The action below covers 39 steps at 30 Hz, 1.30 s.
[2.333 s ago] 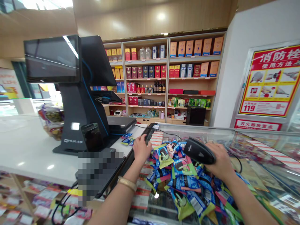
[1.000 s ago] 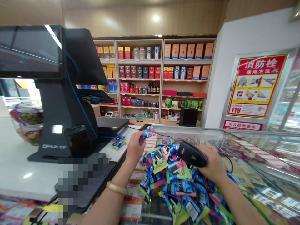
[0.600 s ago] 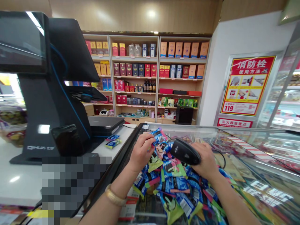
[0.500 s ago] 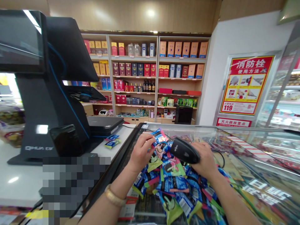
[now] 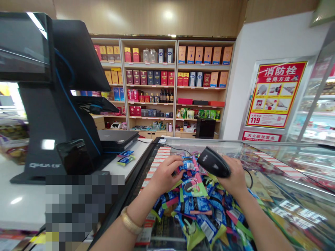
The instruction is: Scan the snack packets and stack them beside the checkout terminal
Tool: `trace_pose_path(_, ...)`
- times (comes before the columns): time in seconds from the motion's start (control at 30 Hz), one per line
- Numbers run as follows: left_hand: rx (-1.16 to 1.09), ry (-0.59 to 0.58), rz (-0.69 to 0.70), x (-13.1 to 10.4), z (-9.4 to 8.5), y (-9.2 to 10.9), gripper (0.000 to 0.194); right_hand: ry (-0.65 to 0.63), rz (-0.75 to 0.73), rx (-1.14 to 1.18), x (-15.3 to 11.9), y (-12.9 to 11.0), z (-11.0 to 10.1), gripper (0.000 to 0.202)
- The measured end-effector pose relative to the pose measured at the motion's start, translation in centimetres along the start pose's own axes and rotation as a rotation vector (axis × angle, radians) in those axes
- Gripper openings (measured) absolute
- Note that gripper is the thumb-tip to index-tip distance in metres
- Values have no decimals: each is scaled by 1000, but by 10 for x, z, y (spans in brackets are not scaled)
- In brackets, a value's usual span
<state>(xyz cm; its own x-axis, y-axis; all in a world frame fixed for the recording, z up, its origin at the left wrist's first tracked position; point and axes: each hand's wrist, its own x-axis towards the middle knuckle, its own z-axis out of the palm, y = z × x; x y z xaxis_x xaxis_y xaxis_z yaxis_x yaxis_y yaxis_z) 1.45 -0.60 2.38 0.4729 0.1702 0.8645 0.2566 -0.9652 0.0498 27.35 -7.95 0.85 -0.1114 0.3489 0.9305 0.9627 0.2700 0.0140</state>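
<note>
A heap of small blue, green and pink snack packets [image 5: 193, 205] lies on the glass counter. At the heap's upper left, my left hand [image 5: 169, 174] has its fingers curled over a blue packet [image 5: 188, 164], touching it; whether it grips the packet is hard to tell. My right hand [image 5: 234, 176] is wrapped round a black handheld scanner [image 5: 214, 163], held above the heap's right side with its head tilted up and to the left. A thin cable runs behind the scanner.
On the left stands a black checkout terminal [image 5: 60, 122] on a white counter [image 5: 23, 205], with two packets [image 5: 126, 159] beside it. The glass display counter [image 5: 261, 195] extends right. Shelves [image 5: 175, 83] of boxes and bottles and a red poster [image 5: 276, 94] are behind.
My left hand has lowered onto the heap; the packet it held up is no longer raised. The scanner and my right hand have shifted slightly right. Striped labels now show at the counter's left.
</note>
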Motion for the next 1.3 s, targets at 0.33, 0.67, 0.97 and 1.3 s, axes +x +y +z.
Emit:
trace_pose_path(0.33,114,223,-289,-2,-13,-18,26,42,-60,0,-1,2,1,21)
trace_pose_path(0.67,726,-517,-1033,-14,-62,-125,58,39,-58,4,0,2,2,20)
trace_pose_path(0.97,720,-693,-1221,-45,-91,-191,68,-33,-23,24,-2,-5,-1,20)
trace_pose_path(1.3,690,-695,-1089,-52,-78,-200,50,-55,-17,50,1,-8,-4,22)
